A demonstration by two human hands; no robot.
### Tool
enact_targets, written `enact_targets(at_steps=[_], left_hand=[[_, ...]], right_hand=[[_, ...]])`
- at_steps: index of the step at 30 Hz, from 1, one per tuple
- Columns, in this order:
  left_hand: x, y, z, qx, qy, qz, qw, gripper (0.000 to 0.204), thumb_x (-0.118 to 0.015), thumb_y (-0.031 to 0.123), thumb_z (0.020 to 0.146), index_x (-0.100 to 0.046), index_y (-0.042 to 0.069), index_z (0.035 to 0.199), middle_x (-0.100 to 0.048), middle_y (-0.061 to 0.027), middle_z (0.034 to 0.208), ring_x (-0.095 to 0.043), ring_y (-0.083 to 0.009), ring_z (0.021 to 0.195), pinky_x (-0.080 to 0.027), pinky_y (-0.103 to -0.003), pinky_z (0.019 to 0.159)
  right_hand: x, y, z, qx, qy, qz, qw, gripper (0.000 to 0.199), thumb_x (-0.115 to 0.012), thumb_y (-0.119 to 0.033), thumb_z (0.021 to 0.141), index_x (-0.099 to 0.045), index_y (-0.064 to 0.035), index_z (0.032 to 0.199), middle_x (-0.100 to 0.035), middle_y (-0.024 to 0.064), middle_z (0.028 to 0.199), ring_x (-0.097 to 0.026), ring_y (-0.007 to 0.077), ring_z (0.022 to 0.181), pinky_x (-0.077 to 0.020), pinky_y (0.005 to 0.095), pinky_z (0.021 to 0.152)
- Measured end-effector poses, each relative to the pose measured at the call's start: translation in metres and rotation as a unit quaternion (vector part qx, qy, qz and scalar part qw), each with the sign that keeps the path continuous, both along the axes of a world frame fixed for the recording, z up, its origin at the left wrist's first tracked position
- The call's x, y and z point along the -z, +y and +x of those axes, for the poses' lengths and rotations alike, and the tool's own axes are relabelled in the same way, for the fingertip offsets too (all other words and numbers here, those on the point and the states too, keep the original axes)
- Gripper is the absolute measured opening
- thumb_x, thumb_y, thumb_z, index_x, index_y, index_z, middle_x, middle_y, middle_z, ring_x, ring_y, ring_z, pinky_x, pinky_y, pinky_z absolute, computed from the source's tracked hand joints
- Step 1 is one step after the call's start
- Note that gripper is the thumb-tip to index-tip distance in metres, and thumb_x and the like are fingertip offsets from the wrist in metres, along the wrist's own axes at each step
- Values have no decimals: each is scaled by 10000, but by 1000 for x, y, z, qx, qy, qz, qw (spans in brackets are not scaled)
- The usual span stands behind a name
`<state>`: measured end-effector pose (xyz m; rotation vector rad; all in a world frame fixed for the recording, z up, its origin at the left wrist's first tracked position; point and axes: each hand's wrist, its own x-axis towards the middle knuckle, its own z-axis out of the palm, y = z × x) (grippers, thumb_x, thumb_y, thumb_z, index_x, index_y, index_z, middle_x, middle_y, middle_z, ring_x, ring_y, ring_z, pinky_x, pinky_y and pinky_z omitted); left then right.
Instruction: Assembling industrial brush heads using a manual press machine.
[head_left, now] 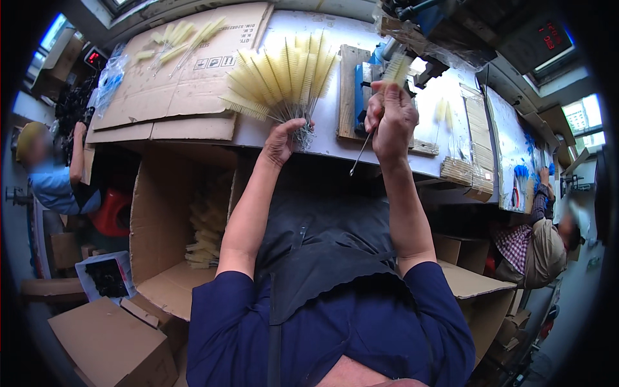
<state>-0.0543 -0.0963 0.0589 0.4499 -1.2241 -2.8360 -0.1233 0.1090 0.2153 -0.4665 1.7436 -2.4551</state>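
Observation:
My left hand (284,140) is closed around the wire stems of a fanned-out bunch of bottle brushes (288,76), their pale yellow bristles spread upward over the table's near edge. Higher up, my right hand (394,122) grips a single bottle brush (397,68). Its bristles point away from me, and its wire stem with a looped end (358,159) sticks out below the fist. Just behind and left of that hand, a blue metal fixture (365,90) sits on a wooden board (348,106).
Flattened cardboard (187,113) covers the table's left, with several loose brushes (184,40) on it. More brushes (445,116) lie at right. An open carton (155,213) holding brushes stands below left, another carton (474,284) below right. People work at left (55,184) and right (538,251).

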Motion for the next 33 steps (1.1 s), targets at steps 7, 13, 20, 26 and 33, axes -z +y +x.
enact_targets(at_steps=[7,13,20,26,33], left_hand=[[-12,7,0,-16,-17,-19,1000,265,-700,155,834,-692,-30,1024,-718,-118,950,-685,-209,871,-560,-353,812],[-4,5,0,-17,-31,-31,999,280,-699,161,841,-680,-31,1043,-720,-120,952,-690,-215,867,-568,-367,804],[0,0,1,-22,-28,-15,999,309,-663,145,876,-646,-46,1119,-707,-154,1033,-681,-265,959,-566,-389,859],[-3,3,-1,-20,-30,-26,999,316,-682,154,857,-652,-37,1107,-710,-137,1019,-675,-240,955,-549,-376,866],[0,-1,1,-34,-24,-30,999,332,-680,129,856,-628,-32,1142,-706,-138,999,-678,-242,932,-552,-375,850]], right_hand=[[44,42,-24,-73,-243,-46,966,317,-490,-297,1048,-551,11,1000,-449,-21,620,-377,44,430,-343,200,362],[46,46,-47,-95,-279,-43,955,286,-506,-265,1037,-542,17,1005,-459,-20,631,-374,39,431,-334,194,362],[37,48,-67,-112,-317,-60,940,308,-496,-285,1040,-532,20,1023,-488,-4,655,-404,34,443,-353,182,372],[29,51,-67,-150,-345,-88,922,688,-249,-513,1057,-517,103,1200,-680,181,915,-655,194,621,-583,320,539],[0,40,-48,-117,-377,-132,909,667,-371,-523,1028,-456,96,1263,-657,220,1087,-691,247,778,-611,367,612]])
